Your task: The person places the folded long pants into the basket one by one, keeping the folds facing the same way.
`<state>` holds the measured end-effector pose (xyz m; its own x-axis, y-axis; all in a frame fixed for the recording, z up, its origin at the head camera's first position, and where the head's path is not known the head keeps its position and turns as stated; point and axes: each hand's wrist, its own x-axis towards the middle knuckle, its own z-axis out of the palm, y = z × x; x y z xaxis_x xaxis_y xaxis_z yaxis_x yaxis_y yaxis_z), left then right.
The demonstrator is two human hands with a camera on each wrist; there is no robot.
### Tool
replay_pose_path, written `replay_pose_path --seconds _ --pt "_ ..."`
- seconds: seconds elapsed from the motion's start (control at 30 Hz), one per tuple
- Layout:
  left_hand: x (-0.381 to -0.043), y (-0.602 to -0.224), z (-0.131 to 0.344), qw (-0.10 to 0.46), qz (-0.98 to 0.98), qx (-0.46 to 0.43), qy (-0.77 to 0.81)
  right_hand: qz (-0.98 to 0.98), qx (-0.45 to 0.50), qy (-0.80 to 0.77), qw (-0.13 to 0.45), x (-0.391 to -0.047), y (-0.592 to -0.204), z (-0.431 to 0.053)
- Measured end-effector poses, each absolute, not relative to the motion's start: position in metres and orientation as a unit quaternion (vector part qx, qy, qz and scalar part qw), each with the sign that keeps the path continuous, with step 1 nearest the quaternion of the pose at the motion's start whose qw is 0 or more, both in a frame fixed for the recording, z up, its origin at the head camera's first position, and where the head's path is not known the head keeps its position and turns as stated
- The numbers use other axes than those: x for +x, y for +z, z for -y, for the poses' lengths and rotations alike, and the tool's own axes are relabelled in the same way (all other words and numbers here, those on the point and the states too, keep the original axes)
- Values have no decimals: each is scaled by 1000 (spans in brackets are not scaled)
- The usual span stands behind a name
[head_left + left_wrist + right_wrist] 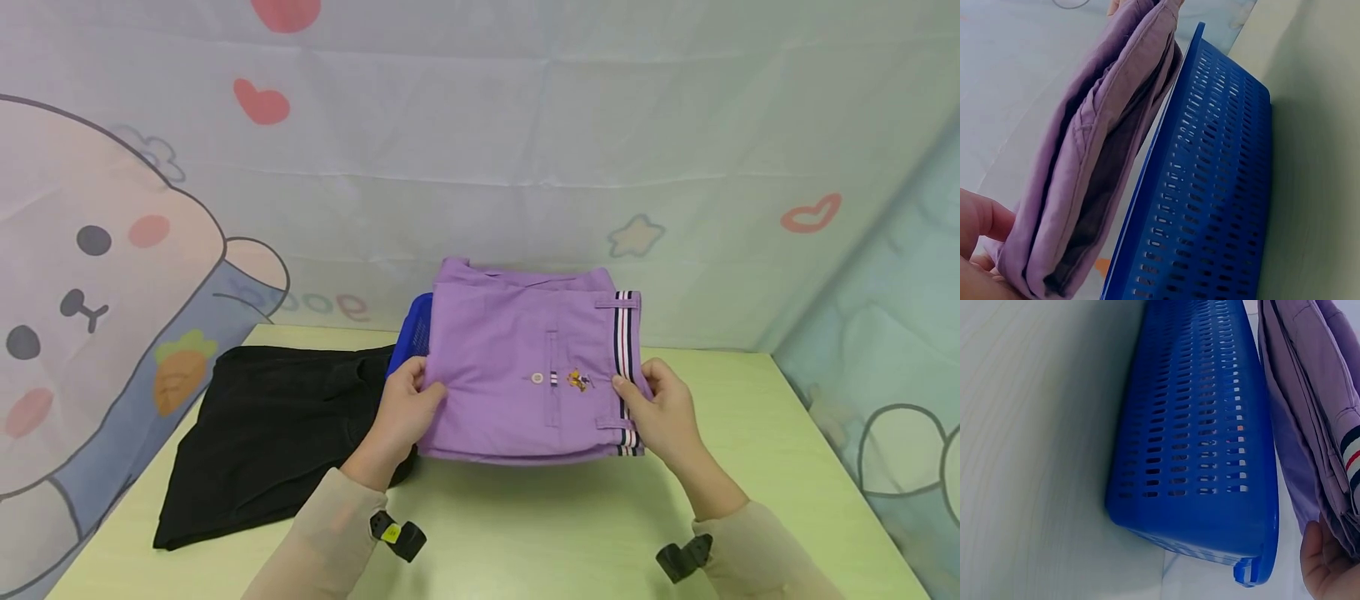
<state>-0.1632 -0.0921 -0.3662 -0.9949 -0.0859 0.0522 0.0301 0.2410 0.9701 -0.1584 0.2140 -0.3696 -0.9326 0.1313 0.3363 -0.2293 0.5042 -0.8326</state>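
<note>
A folded pair of purple trousers point(502, 358) is held up between both hands, its striped waistband on the right and a button and small embroidered figure showing. My left hand point(405, 410) grips the left edge, thumb on the front. At the waistband, my right hand point(663, 412) pinches the cloth with its thumb in front. Both wrist views show the folded layers edge-on, above the rim of a blue perforated basket point(1210, 162). In the head view the trousers hide most of the basket; its inside is not visible.
Black folded cloth point(277, 433) lies on the left of the pale table point(765, 467), beside the basket. A printed curtain point(480, 117) hangs behind the table, with another side panel at the right.
</note>
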Motion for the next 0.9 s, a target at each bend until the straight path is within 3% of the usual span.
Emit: replay_pose_path --seconds 0.9 --pt "-179 -362 93 33 802 24 -596 851 12 498 166 -180 -376 -210"
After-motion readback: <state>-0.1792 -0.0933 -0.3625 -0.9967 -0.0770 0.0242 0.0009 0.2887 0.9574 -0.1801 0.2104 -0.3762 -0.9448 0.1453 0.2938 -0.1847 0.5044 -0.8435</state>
